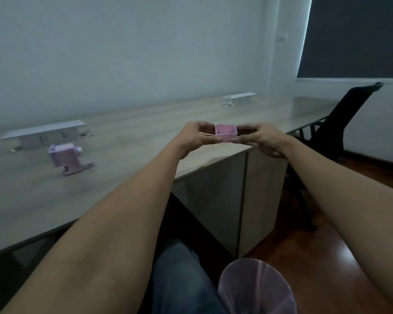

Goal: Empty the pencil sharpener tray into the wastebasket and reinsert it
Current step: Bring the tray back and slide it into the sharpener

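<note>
A small pink sharpener tray (226,133) is held upright in the air above the desk's front edge, its open top facing me. My left hand (196,137) pinches its left side and my right hand (262,138) pinches its right side. The pink pencil sharpener (66,158) stands on the wooden desk (132,141) far to the left, its tray slot not visible. A wastebasket (256,288) lined with a pale pink bag sits on the floor at the bottom, below my right forearm.
Two white socket bars (43,132) (239,97) rest on the desk near the wall. A black office chair (340,123) stands at the right end of the desk. A cabinet (236,200) is under the desk, and my leg in jeans (179,282) is beside the basket.
</note>
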